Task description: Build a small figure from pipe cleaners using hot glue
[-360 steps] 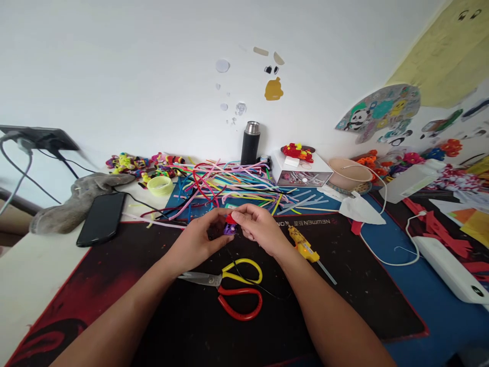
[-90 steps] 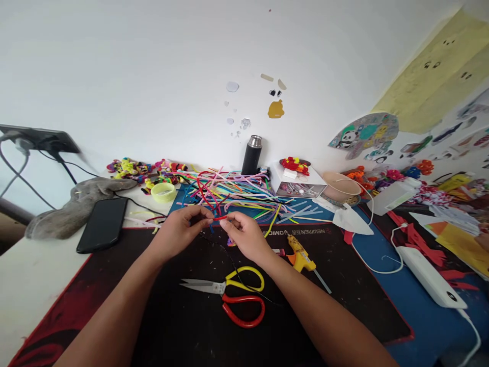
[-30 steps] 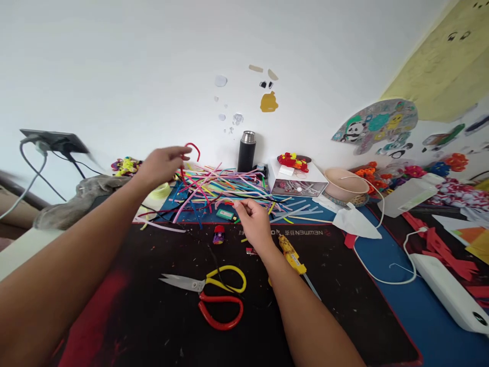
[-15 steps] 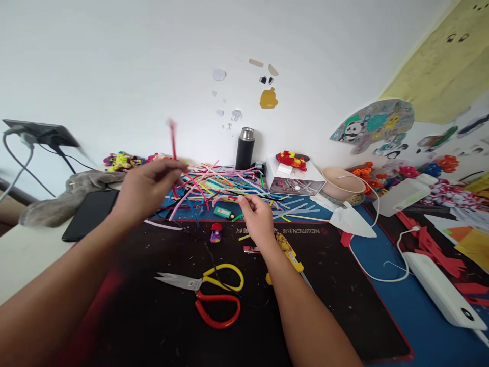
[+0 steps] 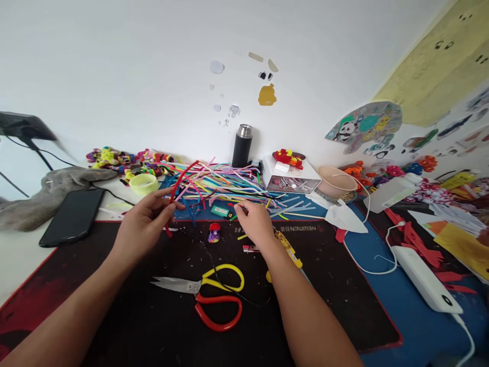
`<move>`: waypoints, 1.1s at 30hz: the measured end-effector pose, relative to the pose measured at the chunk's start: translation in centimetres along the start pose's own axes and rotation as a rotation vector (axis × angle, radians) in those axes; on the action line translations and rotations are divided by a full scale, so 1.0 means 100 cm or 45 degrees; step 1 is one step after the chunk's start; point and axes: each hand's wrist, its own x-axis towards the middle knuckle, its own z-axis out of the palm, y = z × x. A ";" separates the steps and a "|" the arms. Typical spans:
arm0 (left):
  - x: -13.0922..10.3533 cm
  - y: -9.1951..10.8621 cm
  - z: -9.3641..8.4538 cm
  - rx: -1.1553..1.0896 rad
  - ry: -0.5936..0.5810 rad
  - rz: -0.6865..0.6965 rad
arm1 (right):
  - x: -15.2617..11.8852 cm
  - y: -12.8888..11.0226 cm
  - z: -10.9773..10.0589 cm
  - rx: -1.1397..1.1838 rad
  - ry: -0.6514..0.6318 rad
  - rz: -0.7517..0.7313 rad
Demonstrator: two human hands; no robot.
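one black mat [image 5: 355,300]; left hand [image 5: 142,224] holds one red pipe cleaner [image 5: 182,178]

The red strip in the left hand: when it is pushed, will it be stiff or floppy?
The red strip is probably fairly stiff, not floppy: its upper end rises in a curve above the left hand without drooping. Being so thin, it is likely light and may bend under a firm push.

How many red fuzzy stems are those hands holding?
2 visible: a red stem in the left hand, slanting upward, and a second stem, partly covered, at the right hand. More may be hidden.
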 end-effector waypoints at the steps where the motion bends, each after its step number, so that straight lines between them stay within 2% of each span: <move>1: -0.001 -0.001 -0.001 0.006 0.010 -0.010 | 0.000 0.000 -0.001 -0.026 -0.014 0.019; 14: -0.007 0.012 0.000 0.033 0.129 0.039 | -0.001 -0.002 -0.004 -0.197 -0.054 0.042; 28: -0.008 0.007 -0.002 0.194 0.021 0.096 | 0.001 0.005 -0.001 -0.172 -0.046 0.053; 33: -0.009 0.007 -0.001 0.236 0.012 0.115 | 0.003 0.007 0.000 0.069 0.068 0.056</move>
